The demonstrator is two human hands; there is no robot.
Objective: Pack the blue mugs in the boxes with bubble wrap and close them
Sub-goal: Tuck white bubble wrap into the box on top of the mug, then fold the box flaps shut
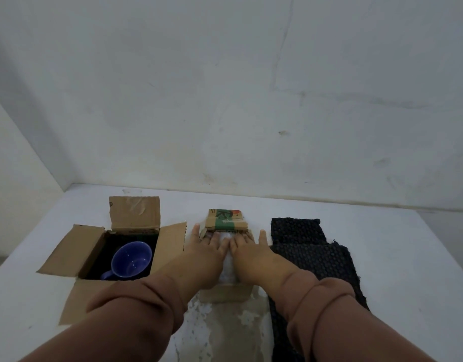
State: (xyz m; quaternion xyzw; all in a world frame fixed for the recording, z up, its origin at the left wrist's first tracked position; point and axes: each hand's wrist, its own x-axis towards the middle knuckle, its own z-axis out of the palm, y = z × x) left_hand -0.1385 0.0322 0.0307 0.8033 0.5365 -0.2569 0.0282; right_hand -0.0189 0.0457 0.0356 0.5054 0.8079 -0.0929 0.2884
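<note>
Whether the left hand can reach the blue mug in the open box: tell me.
Probably yes. The left hand lies flat on clear bubble wrap in the small box, beside the open box, whose flaps stand out, and nothing covers the blue mug.

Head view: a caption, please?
Left hand and right hand press bubble wrap into a small box; blue mug sits in open box.

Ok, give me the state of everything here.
Left box: open, flaps spread.
Mug: in left box, uncovered.
Middle box: open.
Clear wrap: pressed into middle box.
Black wrap: flat on table.
Left hand: flat, pressing clear wrap.
Right hand: same.
</note>
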